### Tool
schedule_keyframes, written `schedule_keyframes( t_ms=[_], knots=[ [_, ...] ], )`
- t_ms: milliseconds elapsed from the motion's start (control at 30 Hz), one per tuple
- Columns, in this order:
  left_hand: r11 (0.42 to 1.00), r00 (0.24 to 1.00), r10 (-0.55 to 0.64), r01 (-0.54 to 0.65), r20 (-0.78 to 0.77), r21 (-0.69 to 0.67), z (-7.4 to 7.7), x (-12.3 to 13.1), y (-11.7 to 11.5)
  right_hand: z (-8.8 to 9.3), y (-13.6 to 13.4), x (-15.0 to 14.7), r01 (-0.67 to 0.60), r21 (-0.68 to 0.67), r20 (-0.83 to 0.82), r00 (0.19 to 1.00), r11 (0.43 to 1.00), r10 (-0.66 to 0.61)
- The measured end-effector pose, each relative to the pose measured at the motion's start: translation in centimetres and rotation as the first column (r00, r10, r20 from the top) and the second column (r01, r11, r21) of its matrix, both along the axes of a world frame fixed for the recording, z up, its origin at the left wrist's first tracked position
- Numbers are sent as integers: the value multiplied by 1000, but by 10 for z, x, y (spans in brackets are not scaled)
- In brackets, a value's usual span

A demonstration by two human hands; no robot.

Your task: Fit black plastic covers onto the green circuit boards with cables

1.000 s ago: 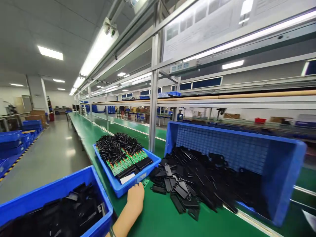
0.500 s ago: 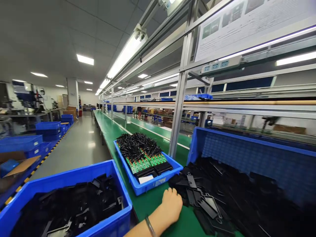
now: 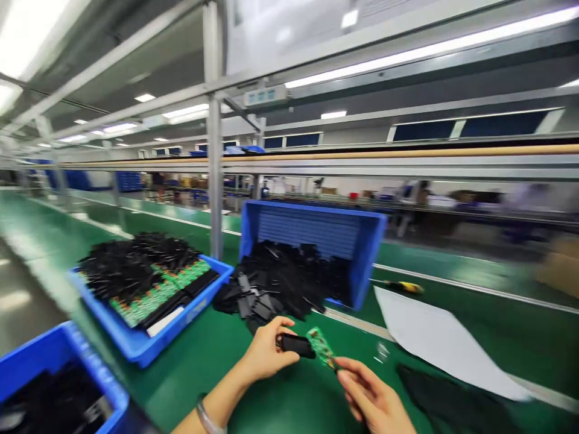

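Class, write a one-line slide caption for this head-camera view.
Left hand holds a black casing against a green circuit board pinched by the right hand.

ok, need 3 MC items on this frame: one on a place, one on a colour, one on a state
1. Where is the white sheet?
A. in the tipped bin
B. flat on the belt, right of the tipped bin
C. in the left hand

2. What colour is the small board in the right hand?
A. green
B. red
C. white

3. How does the far bin sit?
A. upright, lid on
B. stacked on another bin
C. tipped on its side, black parts spilling out

Answers:
1. B: the white sheet lies on the green belt, right of the tipped bin.
2. A: the right hand pinches a green board, next to the black part in the left hand.
3. C: the bin's open side faces the camera and the black parts pile onto the belt.
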State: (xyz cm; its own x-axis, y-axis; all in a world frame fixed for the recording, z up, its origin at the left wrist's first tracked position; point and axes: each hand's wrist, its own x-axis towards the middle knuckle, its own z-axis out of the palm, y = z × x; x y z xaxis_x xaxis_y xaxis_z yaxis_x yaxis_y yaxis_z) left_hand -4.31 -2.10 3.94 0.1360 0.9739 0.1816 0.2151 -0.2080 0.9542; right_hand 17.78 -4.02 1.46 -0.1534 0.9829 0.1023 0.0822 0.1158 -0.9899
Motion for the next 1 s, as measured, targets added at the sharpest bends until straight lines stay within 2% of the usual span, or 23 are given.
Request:
schedule_keyframes(
  t_ms=[67, 133, 233, 333, 433, 700, 833, 1000],
  knots=[
    [982, 956, -137, 165, 259, -88, -8, 20, 15, 12, 3, -1, 38, -19, -50, 998, 999, -39],
    [950, 883, -191, 275, 428, -145, -16, 33, 24, 17, 9, -1, 74, -21, -53, 996, 997, -75],
    [903, 779, -182, 374, 599, -212, -25, 37, 25, 14, 12, 1, 80, -14, -21, 997, 997, -81],
    [862, 700, -136, 433, 701, -264, -29, 32, 19, 8, 11, 1, 67, -19, 16, 998, 998, -67],
    [847, 682, -121, 450, 721, -284, -30, 29, 14, 2, 10, -1, 48, -17, 37, 998, 999, -47],
    [841, 723, -129, 442, 678, -311, -26, 35, 9, -5, 8, -3, 56, 66, 144, 987, 996, -65],
    [882, 764, -22, 319, 645, -347, -31, 44, 6, -10, 5, -7, 45, 57, 195, 979, 997, -55],
    [911, 812, 80, 176, 578, -374, -33, 51, 5, -15, 4, -13, 24, -43, 172, 985, 999, -17]
  ],
)
